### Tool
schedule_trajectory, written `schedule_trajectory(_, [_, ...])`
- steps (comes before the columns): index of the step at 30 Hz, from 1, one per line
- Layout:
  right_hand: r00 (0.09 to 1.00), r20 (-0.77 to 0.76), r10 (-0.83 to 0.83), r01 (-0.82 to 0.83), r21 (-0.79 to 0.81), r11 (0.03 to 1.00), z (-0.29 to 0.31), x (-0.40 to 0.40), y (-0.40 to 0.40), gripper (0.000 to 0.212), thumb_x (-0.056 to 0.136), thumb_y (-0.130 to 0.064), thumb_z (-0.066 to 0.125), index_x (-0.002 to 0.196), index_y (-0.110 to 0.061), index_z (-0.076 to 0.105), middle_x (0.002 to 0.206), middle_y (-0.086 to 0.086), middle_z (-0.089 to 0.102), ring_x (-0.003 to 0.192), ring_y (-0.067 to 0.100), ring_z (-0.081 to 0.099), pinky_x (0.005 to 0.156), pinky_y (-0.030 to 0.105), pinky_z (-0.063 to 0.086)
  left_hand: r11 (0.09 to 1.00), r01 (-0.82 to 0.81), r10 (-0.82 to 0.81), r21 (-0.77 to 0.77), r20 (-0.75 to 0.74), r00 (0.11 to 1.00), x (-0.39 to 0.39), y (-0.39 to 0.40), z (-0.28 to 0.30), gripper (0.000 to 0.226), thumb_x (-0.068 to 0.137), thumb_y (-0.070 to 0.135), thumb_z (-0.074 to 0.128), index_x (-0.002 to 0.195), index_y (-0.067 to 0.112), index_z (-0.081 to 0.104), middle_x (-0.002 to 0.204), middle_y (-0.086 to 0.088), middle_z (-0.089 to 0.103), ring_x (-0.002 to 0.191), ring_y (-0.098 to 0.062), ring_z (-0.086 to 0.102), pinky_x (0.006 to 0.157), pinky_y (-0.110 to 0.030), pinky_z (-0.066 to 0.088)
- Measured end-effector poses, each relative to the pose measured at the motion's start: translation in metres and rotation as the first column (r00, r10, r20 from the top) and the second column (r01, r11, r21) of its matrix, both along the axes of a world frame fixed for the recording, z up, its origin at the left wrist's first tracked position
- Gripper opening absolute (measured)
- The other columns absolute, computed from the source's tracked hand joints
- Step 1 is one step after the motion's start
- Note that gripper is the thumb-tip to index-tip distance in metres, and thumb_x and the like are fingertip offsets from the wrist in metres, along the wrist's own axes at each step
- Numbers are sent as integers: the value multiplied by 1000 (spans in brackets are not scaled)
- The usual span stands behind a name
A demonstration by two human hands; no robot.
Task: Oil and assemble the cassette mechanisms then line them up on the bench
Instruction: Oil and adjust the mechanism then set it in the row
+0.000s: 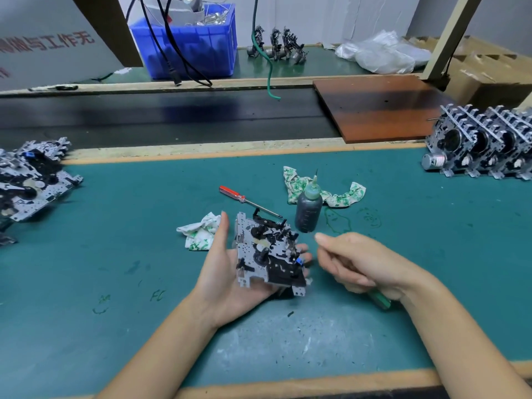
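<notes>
My left hand [221, 272] holds a cassette mechanism [269, 254], a grey metal plate with black parts, cupped in the palm above the green bench mat [144, 240]. To its right, my right hand [362, 263] has its fingers curled round a green-handled tool [380, 299], the thumb stretched toward the mechanism without touching it. The dark oil bottle [308, 210] with a needle tip stands just behind. A pile of mechanisms [31, 180] lies at the far left. A row of mechanisms [483, 145] stands on edge at the far right.
A red-handled screwdriver [247, 200] lies behind the mechanism. Patterned rags [325, 191] [200, 231] lie by the bottle and behind my left hand. Farther back are a black conveyor belt [172, 116], a brown board [380, 108], a blue bin [190, 44] and cables.
</notes>
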State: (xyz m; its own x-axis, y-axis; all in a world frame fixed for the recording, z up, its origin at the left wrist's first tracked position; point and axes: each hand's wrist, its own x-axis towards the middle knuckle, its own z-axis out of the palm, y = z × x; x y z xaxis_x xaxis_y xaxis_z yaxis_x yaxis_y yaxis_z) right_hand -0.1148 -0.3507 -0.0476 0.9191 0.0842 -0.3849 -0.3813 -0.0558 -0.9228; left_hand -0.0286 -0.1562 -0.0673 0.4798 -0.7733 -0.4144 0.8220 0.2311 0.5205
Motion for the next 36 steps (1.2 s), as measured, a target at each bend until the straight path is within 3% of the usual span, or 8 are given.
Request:
schedule_trajectory(7, [915, 255, -314, 384, -304, 872, -6, 3, -7, 38, 101, -23, 41, 68, -13, 57, 45, 2, 47, 30, 11, 31, 36, 19, 26, 993, -64, 55, -95, -90, 994, 0, 3, -1, 97, 70, 75, 48, 119, -8, 59, 133, -31, 49, 120, -53, 48, 112, -48, 29])
schedule_trajectory(11, [939, 316, -134, 343, -883, 320, -9, -2, -3, 31, 97, -39, 45, 79, -26, 66, 64, -5, 61, 68, 20, 58, 61, 30, 41, 990, 7, -14, -144, -46, 999, 0, 2, -1, 98, 76, 79, 39, 122, -4, 59, 135, -30, 48, 122, -51, 47, 101, -57, 41])
schedule_trajectory(13, [933, 361, -9, 359, -923, 136, -6, -6, -3, 21, 92, -43, 52, 87, -28, 67, 80, -9, 62, 85, 18, 57, 61, 28, 37, 989, 96, -96, -116, 8, 995, 1, 4, -2, 96, 76, 79, 37, 124, 0, 59, 135, -29, 49, 121, -49, 49, 97, -58, 44])
schedule_trajectory(19, [811, 380, 445, 311, -924, 222, -2, -22, -2, 64, 73, -63, 62, 121, -20, 62, 100, -5, 63, 92, 16, 59, 75, 27, 46, 909, 380, -403, 170, 134, 905, 14, 9, 12, 72, 70, 71, 58, 110, 13, 72, 120, -18, 64, 107, -34, 64, 89, -45, 53])
schedule_trajectory(29, [727, 538, 427, 507, -840, 194, -18, -48, 1, 51, 75, -63, 54, 72, -13, 58, 67, -4, 54, 59, 17, 51, 63, 24, 30, 833, 214, -405, 509, 300, 863, 30, 6, 25, 86, 61, 75, 51, 98, 1, 70, 95, -14, 73, 79, -26, 70, 68, -33, 58])
schedule_trajectory(32, [727, 554, 405, 521, -830, 201, -23, -50, 6, 51, 76, -62, 51, 69, -13, 57, 65, -4, 52, 58, 19, 49, 61, 25, 28, 571, -440, -461, 693, 715, 526, 7, 18, 23, 81, 62, 88, 34, 84, 17, 64, 66, -1, 69, 61, -26, 65, 59, -33, 49])
schedule_trajectory(34, [726, 552, 410, 524, -830, 190, -26, -51, 8, 53, 77, -63, 50, 67, -12, 57, 63, -3, 51, 57, 20, 49, 60, 27, 28, 393, -691, -677, 606, 700, 229, -20, 32, 22, 81, 61, 97, 14, 67, 26, 53, 54, 6, 58, 57, -18, 56, 53, -31, 38])
schedule_trajectory(36, [727, 547, 416, 519, -834, 190, -27, -51, 11, 56, 78, -65, 49, 65, -11, 56, 61, -2, 50, 55, 19, 46, 58, 28, 28, 368, -683, -800, 631, 589, 112, -45, 38, 18, 82, 52, 98, 1, 69, 32, 46, 56, 10, 56, 59, -11, 56, 51, -30, 35])
